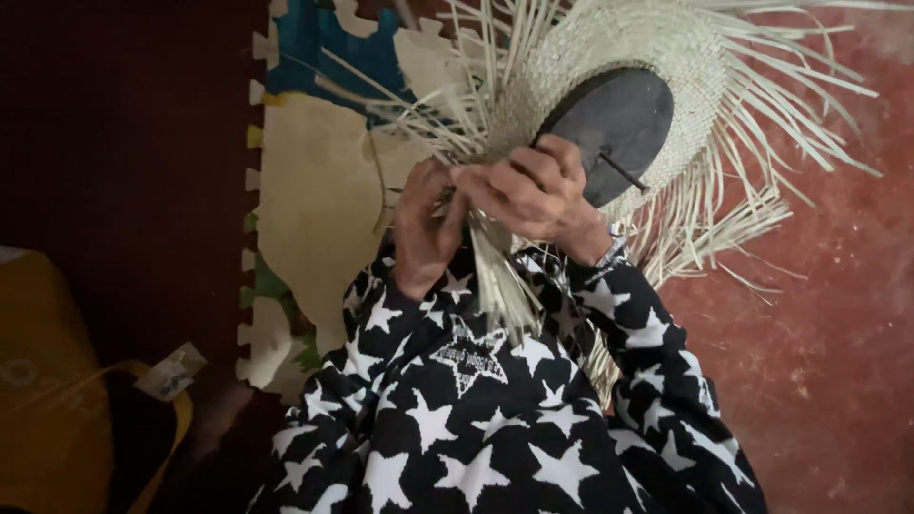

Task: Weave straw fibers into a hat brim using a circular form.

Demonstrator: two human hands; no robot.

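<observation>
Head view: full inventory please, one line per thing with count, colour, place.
woven straw piece: 1, pale straw, top centre, loose strands fanning out
dark disc: 1, grey-black, set inside the weave
thin stick: 1, dark, across the disc's lower edge
foam puzzle mat: 1, cream with blue and green, left of centre
floor: red, right side
yellow bag: 1, lower left
sleeves: 2, black with white stars, bottom centre
left hand: gripping strands
right hand: gripping strands

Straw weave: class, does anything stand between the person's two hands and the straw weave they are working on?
Nothing visible does. The left hand and right hand both already grip the strands of the straw weave at its edge, beside the dark round form.
</observation>
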